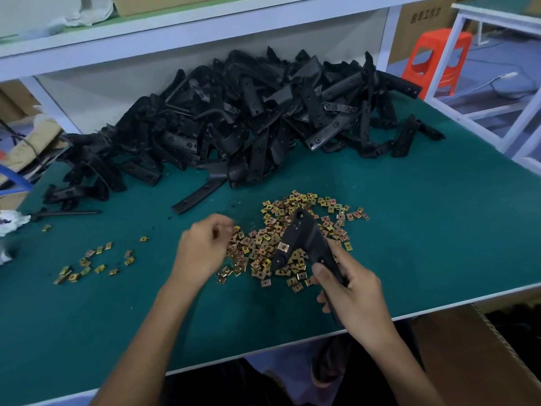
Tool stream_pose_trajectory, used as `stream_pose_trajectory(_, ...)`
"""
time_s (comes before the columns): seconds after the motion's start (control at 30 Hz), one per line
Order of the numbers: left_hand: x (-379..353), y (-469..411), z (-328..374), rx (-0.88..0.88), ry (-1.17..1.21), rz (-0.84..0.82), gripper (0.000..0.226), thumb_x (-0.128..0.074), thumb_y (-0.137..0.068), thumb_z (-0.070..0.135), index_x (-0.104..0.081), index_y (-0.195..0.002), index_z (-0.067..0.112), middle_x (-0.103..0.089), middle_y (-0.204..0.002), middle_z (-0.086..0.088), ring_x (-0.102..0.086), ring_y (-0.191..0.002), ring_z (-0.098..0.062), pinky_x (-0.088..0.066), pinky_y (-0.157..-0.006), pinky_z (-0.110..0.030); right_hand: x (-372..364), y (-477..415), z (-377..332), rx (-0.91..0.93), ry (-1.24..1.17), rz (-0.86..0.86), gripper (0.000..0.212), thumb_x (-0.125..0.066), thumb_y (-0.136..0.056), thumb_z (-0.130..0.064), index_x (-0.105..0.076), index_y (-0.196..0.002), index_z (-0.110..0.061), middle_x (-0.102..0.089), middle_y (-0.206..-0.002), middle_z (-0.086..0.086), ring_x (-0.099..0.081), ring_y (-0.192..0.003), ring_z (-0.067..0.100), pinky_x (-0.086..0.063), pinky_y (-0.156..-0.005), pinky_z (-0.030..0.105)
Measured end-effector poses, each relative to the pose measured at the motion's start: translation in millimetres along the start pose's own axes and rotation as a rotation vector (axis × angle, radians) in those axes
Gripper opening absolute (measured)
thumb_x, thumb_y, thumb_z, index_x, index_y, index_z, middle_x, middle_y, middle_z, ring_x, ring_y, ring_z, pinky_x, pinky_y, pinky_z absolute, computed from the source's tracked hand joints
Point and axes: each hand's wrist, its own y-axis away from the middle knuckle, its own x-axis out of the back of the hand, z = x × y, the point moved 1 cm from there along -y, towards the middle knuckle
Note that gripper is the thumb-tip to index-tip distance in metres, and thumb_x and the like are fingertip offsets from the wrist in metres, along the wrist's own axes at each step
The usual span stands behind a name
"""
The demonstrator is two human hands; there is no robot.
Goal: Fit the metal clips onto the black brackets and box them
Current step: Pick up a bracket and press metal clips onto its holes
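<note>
My right hand (355, 294) grips a black bracket (301, 238) by its lower arm, holding it over a heap of brass-coloured metal clips (257, 253) on the green table (409, 230). One metal clip (282, 247) sits fitted on the bracket's left side. My left hand (202, 247) hovers at the heap's left edge with its fingers curled; blur hides whether they pinch a clip. A big pile of black brackets (248, 121) lies at the back of the table.
A few loose clips (87, 265) are scattered at the left. One single bracket (196, 197) lies in front of the pile. A cardboard box (483, 356) stands below the table's right front edge. White shelving rises behind; a red stool (436, 60) stands far right.
</note>
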Motion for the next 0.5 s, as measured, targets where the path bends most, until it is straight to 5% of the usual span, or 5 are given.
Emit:
stream_pose_trajectory(0.07, 4.1, -13.4, -20.3, -0.003, -0.147, 0.104, 0.018, -0.057, -0.101, 0.017, -0.073, -0.111, 0.014, -0.072, -0.108, -0.005, -0.065, -0.094, -0.027, -0.050, -0.089, -0.037, -1.0, 0.2, -0.1, -0.008, -0.001, 0.000, 0.051, -0.067, -0.095, -0.033, -0.052, -0.141, -0.048, -0.075, -0.084, -0.003, -0.064, -0.054, 0.011, -0.054, -0.050, 0.024)
stream_pose_trajectory(0.17, 2.0, -26.4, -40.1, -0.011, -0.303, 0.047, 0.027, -0.056, -0.103, 0.020, -0.071, -0.122, 0.008, -0.069, -0.115, -0.020, -0.060, -0.111, -0.037, -0.045, -0.104, -0.044, -2.0, 0.0, -0.5, -0.012, -0.015, -0.001, 0.050, -0.067, -0.095, -0.032, -0.051, -0.137, -0.053, -0.075, -0.083, -0.003, -0.064, -0.054, 0.011, -0.054, -0.050, 0.024)
stream_pose_trajectory(0.33, -2.0, -33.6, -38.6, -0.067, -0.224, 0.032, 0.016, -0.062, -0.097, 0.010, -0.070, -0.088, 0.020, -0.065, -0.093, 0.004, -0.058, -0.088, -0.014, -0.046, -0.088, -0.030, -2.3, 0.6, -3.2, -0.021, -0.023, 0.008, 0.049, -0.068, -0.095, -0.031, -0.049, -0.133, -0.056, -0.076, -0.083, -0.003, -0.064, -0.055, 0.013, -0.054, -0.050, 0.025)
stream_pose_trajectory(0.5, 4.1, -28.3, -26.7, -0.022, -0.098, 0.099, 0.012, -0.048, -0.104, 0.016, -0.055, -0.095, 0.021, -0.065, -0.080, 0.003, -0.062, -0.070, -0.019, -0.042, -0.059, -0.028, -1.4, 1.9, -6.9, -0.016, -0.024, 0.005, 0.049, -0.068, -0.094, -0.033, -0.047, -0.130, -0.060, -0.076, -0.084, -0.003, -0.065, -0.056, 0.013, -0.055, -0.051, 0.024)
